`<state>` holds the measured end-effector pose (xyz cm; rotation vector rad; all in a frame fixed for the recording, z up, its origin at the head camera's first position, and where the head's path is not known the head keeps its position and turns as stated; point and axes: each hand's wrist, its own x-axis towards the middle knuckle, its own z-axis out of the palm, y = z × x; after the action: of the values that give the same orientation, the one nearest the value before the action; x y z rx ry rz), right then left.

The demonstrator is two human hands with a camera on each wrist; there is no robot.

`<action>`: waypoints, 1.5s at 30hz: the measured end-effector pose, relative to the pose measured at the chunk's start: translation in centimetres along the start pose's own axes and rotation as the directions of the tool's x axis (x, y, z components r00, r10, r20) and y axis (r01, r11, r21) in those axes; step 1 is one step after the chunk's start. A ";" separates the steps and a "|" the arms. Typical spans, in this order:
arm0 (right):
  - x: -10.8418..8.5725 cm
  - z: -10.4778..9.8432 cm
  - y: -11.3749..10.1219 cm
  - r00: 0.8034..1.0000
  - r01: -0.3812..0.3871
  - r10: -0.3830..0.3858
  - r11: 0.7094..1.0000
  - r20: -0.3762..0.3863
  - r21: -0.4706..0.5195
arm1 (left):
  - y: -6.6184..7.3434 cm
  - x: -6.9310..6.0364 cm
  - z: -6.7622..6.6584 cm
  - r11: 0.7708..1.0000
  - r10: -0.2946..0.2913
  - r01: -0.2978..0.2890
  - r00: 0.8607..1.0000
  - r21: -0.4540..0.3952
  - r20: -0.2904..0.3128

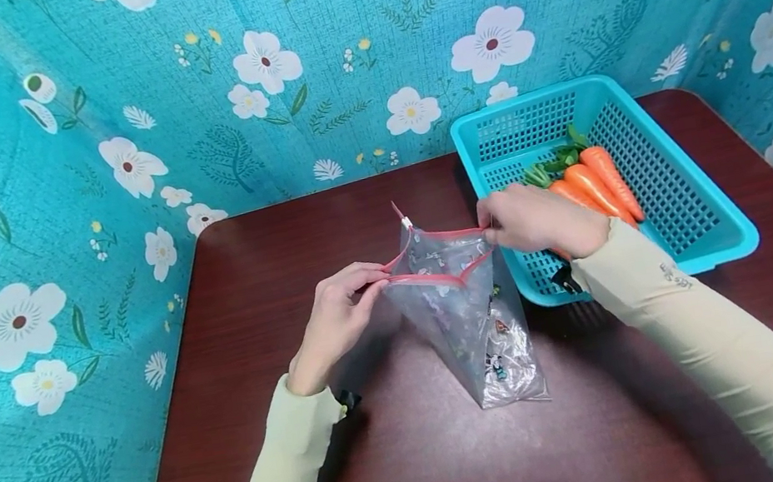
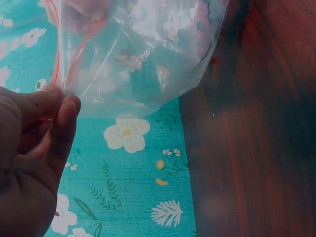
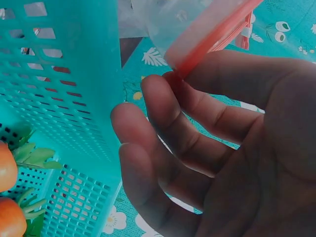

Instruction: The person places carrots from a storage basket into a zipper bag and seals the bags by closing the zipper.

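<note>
A clear zip bag (image 1: pixel 445 324) with a red zip edge and small printed figures stands mouth-up over the table, its opening spread wide. At the left end of the mouth, my left hand (image 1: pixel 342 307) pinches the red rim between thumb and fingers. My right hand (image 1: pixel 542 218) pinches the opposite end of the rim, beside the basket. In the right wrist view, the thumb and index finger of the right hand (image 3: pixel 212 133) meet at the red strip (image 3: pixel 212 39), the other fingers loosely bent. A white slider (image 1: pixel 406 223) sits at the far corner of the zip.
A turquoise plastic basket (image 1: pixel 721 222) stands on the right of the dark red-brown table (image 1: pixel 251 296). Several carrots (image 1: pixel 610 180) with green tops lie in it, partly behind the right forearm. A flowered turquoise cloth (image 1: pixel 329 73) hangs behind and beside the table.
</note>
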<state>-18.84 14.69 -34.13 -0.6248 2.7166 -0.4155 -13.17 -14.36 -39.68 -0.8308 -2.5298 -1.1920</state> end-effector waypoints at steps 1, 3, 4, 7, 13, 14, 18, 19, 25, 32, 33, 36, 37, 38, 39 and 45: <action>0.0 0.0 0.0 1.000 -0.002 0.002 1.000 0.006 0.004 | 0.1 0.0 0.0 1.000 0.004 -0.004 1.000 0.008 0.010; 0.0 -0.1 0.1 1.000 -0.012 0.012 1.000 0.012 0.013 | 0.1 0.1 0.0 1.000 0.013 -0.013 1.000 0.016 0.024; 0.0 -0.2 0.2 1.000 -0.016 0.015 1.000 0.013 0.018 | 0.2 0.1 0.0 1.000 0.015 -0.016 0.999 0.019 0.028; 0.0 -0.4 0.5 1.000 -0.012 0.012 1.000 -0.008 0.019 | 0.2 0.2 0.0 0.999 0.022 -0.023 0.999 0.035 0.033; -0.3 -1.3 1.3 1.000 -0.015 0.015 1.000 -0.025 0.008 | 0.2 0.3 0.1 0.998 0.043 -0.045 0.999 0.049 0.024; -0.3 -1.5 1.5 1.000 -0.017 0.017 1.000 -0.026 0.008 | 0.2 0.2 0.1 0.998 0.044 -0.045 0.999 0.050 0.020; -0.2 -2.3 2.5 0.998 -0.031 0.031 1.000 -0.053 0.004 | 0.3 0.2 0.1 0.997 0.046 -0.046 0.999 0.056 0.008; -0.2 -2.5 2.7 0.997 -0.036 0.036 0.999 -0.064 0.003 | 0.3 0.2 0.1 0.997 0.045 -0.046 0.999 0.056 0.009; 0.1 -3.5 4.6 0.993 -0.102 0.103 0.995 -0.065 0.016 | 0.2 0.1 0.1 0.996 0.072 -0.073 0.997 0.047 0.014; 0.9 -3.3 6.1 0.981 -0.192 0.192 0.981 0.033 0.025 | 0.0 0.0 0.2 0.994 0.106 -0.106 0.994 0.038 0.006; 1.1 -3.2 6.3 0.979 -0.197 0.196 0.980 0.053 0.019 | 0.0 0.0 0.2 0.994 0.106 -0.106 0.994 0.036 0.005; 1.7 -2.6 6.8 0.973 -0.209 0.207 0.978 0.101 0.005 | 0.0 -0.1 0.1 0.994 0.104 -0.104 0.995 0.037 0.003; 1.9 -2.4 7.0 0.972 -0.209 0.207 0.978 0.115 0.006 | 0.0 -0.1 0.1 0.994 0.106 -0.106 0.994 0.038 0.000; 2.1 -2.2 7.1 0.971 -0.207 0.204 0.978 0.126 0.009 | 0.0 -0.1 0.1 0.993 0.108 -0.108 0.994 0.039 -0.003; 2.4 -1.9 7.2 0.970 -0.205 0.202 0.979 0.136 0.012 | 0.0 -0.1 0.1 0.993 0.110 -0.110 0.994 0.040 -0.006; 3.3 -0.3 7.7 0.948 -0.259 0.257 0.966 0.189 -0.013 | 0.2 0.0 0.4 0.992 0.124 -0.123 0.992 0.031 -0.019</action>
<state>-24.64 19.87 -37.38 -0.2814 2.5645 -0.2903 -13.04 -13.98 -39.78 -0.9471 -2.4343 -1.1153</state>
